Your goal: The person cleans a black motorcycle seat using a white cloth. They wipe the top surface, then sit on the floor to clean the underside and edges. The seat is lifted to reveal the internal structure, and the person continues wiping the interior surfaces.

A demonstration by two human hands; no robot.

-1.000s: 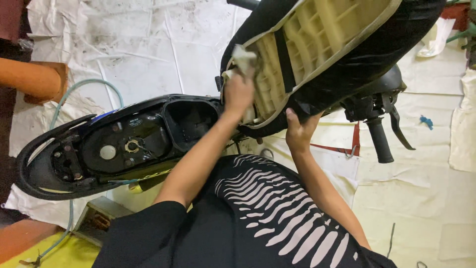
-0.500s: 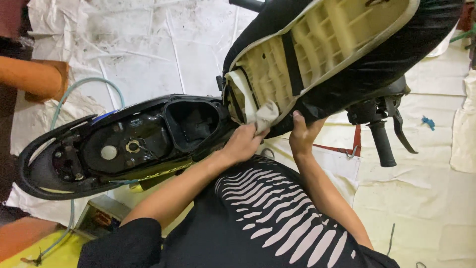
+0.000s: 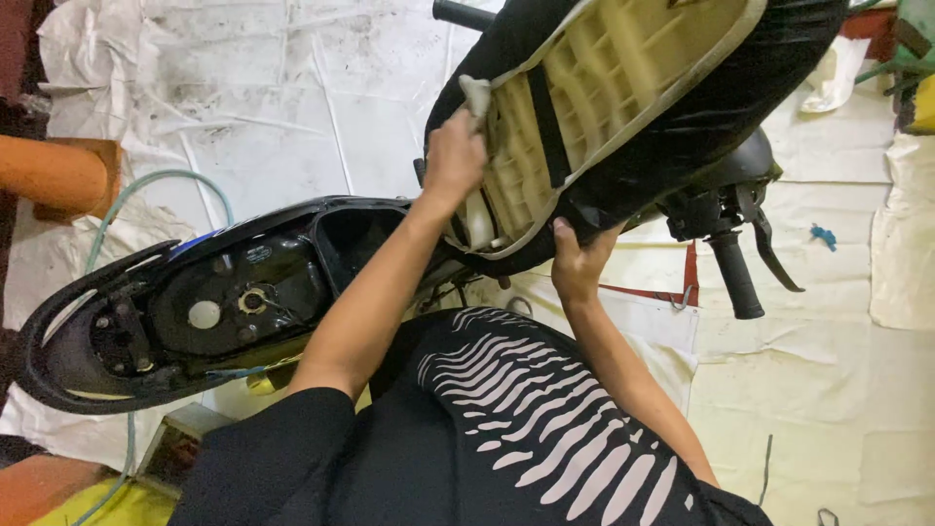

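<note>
A scooter's seat [image 3: 623, 107] is tipped up, showing its cream ribbed underside inside a black cover. My left hand [image 3: 454, 156] presses a pale cloth [image 3: 475, 95] against the seat's underside near its left edge. My right hand [image 3: 577, 263] grips the seat's lower black edge from beneath. Below and to the left lies the open black under-seat compartment [image 3: 351, 244] with a fuel cap [image 3: 255, 298].
The scooter's handlebar grip [image 3: 736, 279] and brake lever stick out at the right. A green hose [image 3: 166, 185] curls over the dirty white sheeting on the floor. An orange post [image 3: 49, 175] stands at the left. A small blue scrap [image 3: 824, 236] lies at the right.
My left hand, which had dropped to the seat's lower corner with the cloth, has moved back up along the underside. My right hand has stayed on the seat's edge.
</note>
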